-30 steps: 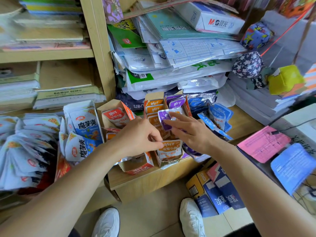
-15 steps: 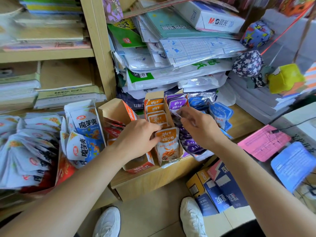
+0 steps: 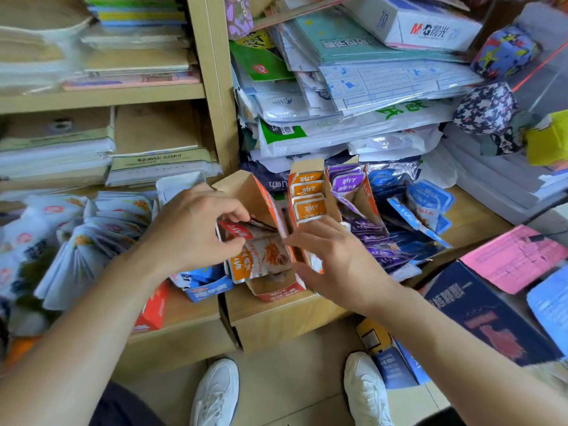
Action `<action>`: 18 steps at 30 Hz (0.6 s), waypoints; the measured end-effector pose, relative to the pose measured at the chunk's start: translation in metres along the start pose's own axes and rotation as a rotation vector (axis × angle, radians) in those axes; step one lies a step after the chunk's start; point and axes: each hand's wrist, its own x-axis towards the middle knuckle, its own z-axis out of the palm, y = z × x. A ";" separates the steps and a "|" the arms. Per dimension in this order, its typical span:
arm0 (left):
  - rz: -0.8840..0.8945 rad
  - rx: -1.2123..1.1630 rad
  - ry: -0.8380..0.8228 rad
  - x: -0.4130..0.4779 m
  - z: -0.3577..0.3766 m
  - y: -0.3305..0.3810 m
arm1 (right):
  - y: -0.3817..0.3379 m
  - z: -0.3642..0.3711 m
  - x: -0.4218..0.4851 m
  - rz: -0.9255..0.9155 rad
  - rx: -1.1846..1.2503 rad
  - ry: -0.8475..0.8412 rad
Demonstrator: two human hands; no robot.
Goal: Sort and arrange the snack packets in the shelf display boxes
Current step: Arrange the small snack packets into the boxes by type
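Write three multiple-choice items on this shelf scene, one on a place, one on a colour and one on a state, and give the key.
1. Where do the purple packets stand, relative to the orange packets?
A. to their right
B. to their left
C. on the floor

2. What colour are the shoes?
A. black
B. white
C. red

3. What is the left hand doing?
A. hanging free
B. lying flat on the floor
C. pinching red-topped packets in the box left of the orange ones

Key:
1 A: the purple row fills the next box to the right.
2 B: both shoes below the counter are white.
3 C: its thumb and fingers close on those packets.
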 end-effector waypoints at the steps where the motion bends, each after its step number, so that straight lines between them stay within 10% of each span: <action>1: -0.012 0.068 -0.100 -0.005 0.000 -0.006 | -0.007 0.005 0.003 -0.026 -0.003 -0.024; 5: 0.023 0.331 -0.384 -0.017 0.007 -0.018 | -0.015 0.023 0.011 -0.063 -0.156 -0.160; 18: 0.020 -0.049 -0.035 0.005 0.014 -0.014 | -0.020 0.052 0.023 0.245 -0.225 0.140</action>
